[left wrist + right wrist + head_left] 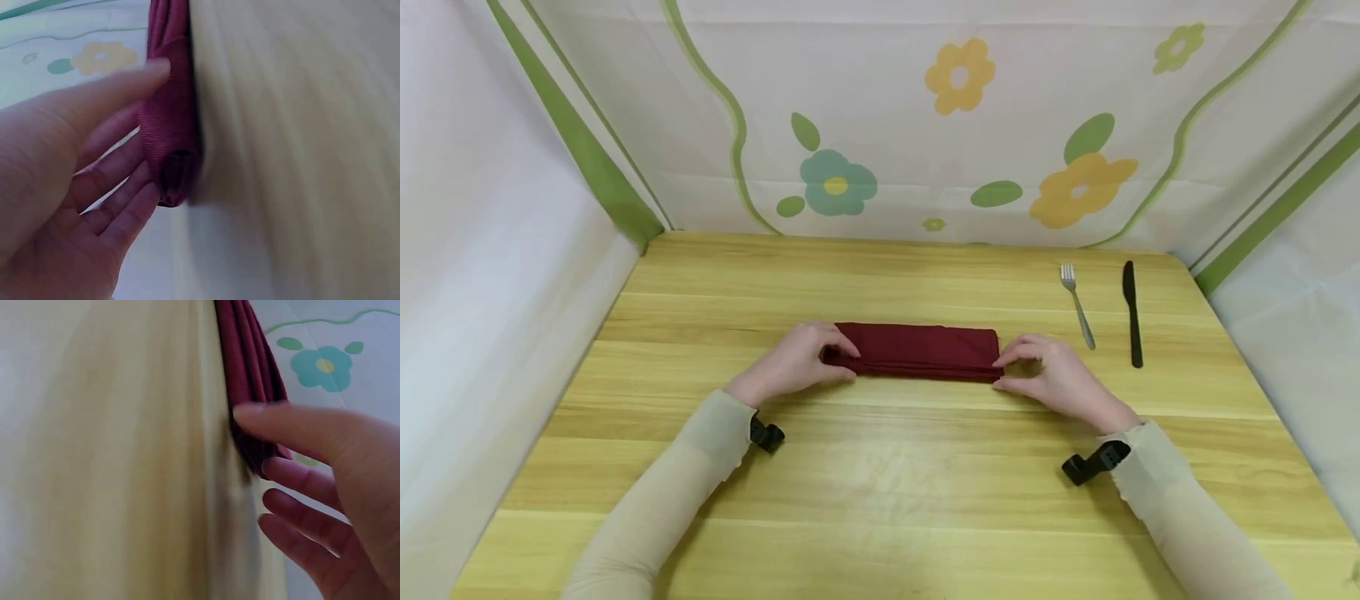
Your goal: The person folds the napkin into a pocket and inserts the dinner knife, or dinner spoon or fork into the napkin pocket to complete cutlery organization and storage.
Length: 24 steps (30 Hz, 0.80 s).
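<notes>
A dark red cloth napkin point(917, 348), folded into a long flat strip, lies crosswise on the wooden table, its layers stacked along the near edge. My left hand point(808, 354) pinches its left end, thumb at the near edge and fingers over the top and far side. In the left wrist view the end of the napkin point(172, 125) shows a rolled, hollow fold beside the fingers. At the opposite end, my right hand point(1048, 375) pinches the near right corner between thumb and fingers. Several pleated layers of the napkin point(247, 369) show in the right wrist view.
To the right, a silver fork point(1078, 304) lies with its tines pointing away, and a black knife point(1132, 317) lies beside it. A white curtain with printed flowers point(895, 92) hangs behind the table point(880, 500); white cloth walls flank both sides.
</notes>
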Each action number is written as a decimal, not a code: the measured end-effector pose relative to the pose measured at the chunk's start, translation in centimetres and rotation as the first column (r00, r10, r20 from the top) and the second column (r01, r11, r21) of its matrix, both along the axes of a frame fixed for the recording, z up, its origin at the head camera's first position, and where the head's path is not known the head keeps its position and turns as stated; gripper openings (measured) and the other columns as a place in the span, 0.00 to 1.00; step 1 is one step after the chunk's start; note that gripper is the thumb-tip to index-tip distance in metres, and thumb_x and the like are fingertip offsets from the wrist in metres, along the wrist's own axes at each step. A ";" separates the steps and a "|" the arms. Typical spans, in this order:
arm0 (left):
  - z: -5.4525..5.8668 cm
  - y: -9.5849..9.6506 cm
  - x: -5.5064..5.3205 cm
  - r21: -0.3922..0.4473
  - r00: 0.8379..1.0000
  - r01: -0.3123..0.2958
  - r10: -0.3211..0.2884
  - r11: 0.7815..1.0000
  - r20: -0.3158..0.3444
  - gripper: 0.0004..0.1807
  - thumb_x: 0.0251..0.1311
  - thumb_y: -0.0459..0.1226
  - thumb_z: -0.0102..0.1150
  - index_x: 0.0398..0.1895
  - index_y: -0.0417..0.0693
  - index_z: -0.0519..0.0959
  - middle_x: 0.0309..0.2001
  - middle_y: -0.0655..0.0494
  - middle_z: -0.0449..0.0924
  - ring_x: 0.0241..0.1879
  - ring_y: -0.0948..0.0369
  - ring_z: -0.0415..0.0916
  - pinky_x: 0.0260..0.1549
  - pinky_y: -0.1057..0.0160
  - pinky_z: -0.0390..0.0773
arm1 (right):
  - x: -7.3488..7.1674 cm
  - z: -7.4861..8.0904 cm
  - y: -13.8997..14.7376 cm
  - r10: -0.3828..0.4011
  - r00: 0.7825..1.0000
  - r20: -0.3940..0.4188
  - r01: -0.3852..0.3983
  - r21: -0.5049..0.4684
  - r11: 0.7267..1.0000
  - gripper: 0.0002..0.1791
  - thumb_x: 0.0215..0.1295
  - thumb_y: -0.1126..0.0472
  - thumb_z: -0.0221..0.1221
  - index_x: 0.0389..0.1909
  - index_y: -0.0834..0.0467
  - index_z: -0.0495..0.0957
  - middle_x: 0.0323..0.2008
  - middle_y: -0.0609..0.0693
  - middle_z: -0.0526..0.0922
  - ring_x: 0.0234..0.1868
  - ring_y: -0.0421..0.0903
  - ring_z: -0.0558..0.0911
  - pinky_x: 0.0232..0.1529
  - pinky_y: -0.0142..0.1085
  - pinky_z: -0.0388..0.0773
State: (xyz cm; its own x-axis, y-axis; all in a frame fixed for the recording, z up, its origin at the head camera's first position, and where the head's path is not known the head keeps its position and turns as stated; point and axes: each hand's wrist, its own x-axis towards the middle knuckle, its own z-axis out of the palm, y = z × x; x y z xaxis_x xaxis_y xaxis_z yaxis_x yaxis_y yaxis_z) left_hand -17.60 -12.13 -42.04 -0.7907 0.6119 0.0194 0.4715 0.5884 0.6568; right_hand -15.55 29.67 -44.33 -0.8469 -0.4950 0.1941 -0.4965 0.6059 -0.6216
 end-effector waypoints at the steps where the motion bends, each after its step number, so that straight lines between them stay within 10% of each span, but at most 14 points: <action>1: 0.2 0.0 0.0 0.014 1.000 -0.017 0.017 1.000 0.008 0.14 0.62 0.42 0.73 0.50 0.52 0.87 0.48 0.61 0.83 0.40 0.61 0.81 0.51 0.55 0.78 | -0.1 0.1 0.0 -0.023 0.999 0.043 0.023 -0.008 1.000 0.13 0.55 0.54 0.77 0.41 0.48 0.89 0.41 0.39 0.85 0.41 0.43 0.83 0.41 0.39 0.81; 9: 0.2 -0.4 -1.3 0.049 0.983 -0.181 0.183 0.982 -0.021 0.16 0.69 0.35 0.65 0.58 0.43 0.83 0.54 0.50 0.78 0.54 0.51 0.76 0.56 0.49 0.76 | -1.2 0.1 -0.6 -0.170 0.967 0.188 0.176 -0.018 0.984 0.17 0.61 0.44 0.72 0.40 0.52 0.85 0.31 0.44 0.85 0.31 0.44 0.83 0.31 0.33 0.80; 24: -0.1 -0.8 -2.4 -0.044 0.981 -0.171 0.174 0.984 0.087 0.22 0.71 0.39 0.63 0.64 0.39 0.78 0.56 0.46 0.79 0.51 0.52 0.77 0.52 0.51 0.77 | -2.5 0.3 -0.6 -0.163 0.946 0.281 0.178 -0.029 0.984 0.27 0.60 0.45 0.73 0.50 0.58 0.77 0.40 0.53 0.82 0.37 0.49 0.81 0.34 0.37 0.78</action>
State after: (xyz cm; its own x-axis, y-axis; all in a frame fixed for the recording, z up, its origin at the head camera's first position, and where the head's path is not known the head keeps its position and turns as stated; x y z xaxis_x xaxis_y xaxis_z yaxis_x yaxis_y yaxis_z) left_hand -20.01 -12.94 -42.18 -0.8818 0.4654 -0.0763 0.3009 0.6797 0.6690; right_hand -18.02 29.05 -44.01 -0.9419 -0.3338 -0.0373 -0.1932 0.6290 -0.7530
